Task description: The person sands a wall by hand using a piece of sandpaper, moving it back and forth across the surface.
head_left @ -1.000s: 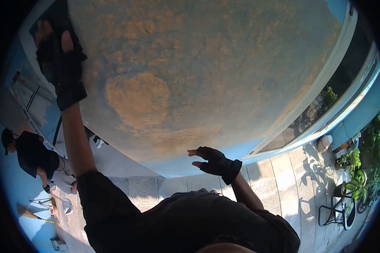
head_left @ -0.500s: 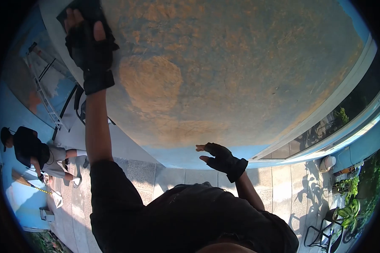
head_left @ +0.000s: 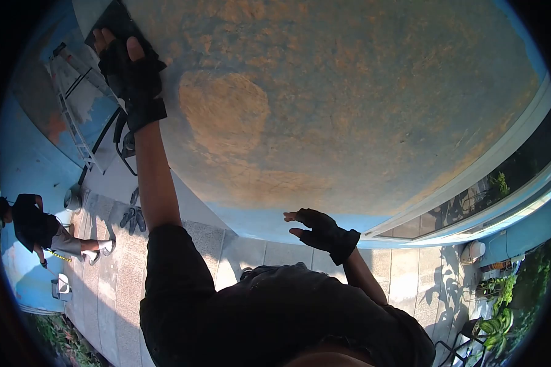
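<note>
A flat black pad [head_left: 123,23] is held against the left edge of a blotched grey-and-orange wall [head_left: 361,116] by the left hand [head_left: 131,73]. The left fingers [head_left: 107,37] are laid out straight over the pad, with the thumb set apart — any tighter grip on it is not shown. Black fingerless gloves [head_left: 344,243] are worn on both hands. A pale orange round patch [head_left: 223,113] is seen inward from that edge, below and to the right of the pad.

The right hand [head_left: 321,229] is held in front of the wall's lower edge, near a blue band [head_left: 245,221], with its fingers loosely extended and its thumb parted — whether the wall is touched cannot be told. Beyond the wall's left edge, a ladder [head_left: 72,119] is leaned and another person [head_left: 33,223] is seen. Beyond its right edge, a white bucket [head_left: 473,252] is placed on the paving [head_left: 404,275] near leafy plants [head_left: 499,324].
</note>
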Demonstrator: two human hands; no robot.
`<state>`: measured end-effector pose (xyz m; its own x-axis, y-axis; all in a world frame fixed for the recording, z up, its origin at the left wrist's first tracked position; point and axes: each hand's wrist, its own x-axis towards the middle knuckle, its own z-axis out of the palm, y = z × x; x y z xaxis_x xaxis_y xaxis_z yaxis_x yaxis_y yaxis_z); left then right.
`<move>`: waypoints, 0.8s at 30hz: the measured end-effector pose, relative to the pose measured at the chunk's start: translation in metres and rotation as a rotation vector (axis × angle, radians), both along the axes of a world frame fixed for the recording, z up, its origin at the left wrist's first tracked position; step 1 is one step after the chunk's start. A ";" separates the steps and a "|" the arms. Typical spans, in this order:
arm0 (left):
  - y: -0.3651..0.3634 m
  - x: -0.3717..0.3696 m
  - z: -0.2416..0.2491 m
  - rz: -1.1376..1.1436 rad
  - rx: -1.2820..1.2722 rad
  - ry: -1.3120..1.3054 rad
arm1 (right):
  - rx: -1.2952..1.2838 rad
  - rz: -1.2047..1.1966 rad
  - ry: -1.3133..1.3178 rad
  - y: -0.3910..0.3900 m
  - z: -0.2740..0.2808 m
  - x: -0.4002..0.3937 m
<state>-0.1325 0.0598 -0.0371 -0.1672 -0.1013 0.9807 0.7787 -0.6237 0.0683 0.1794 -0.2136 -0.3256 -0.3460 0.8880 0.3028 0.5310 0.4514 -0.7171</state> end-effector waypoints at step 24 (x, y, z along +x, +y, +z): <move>-0.045 0.097 -0.002 0.013 0.059 0.444 | -0.093 0.125 -0.017 -0.001 -0.003 -0.005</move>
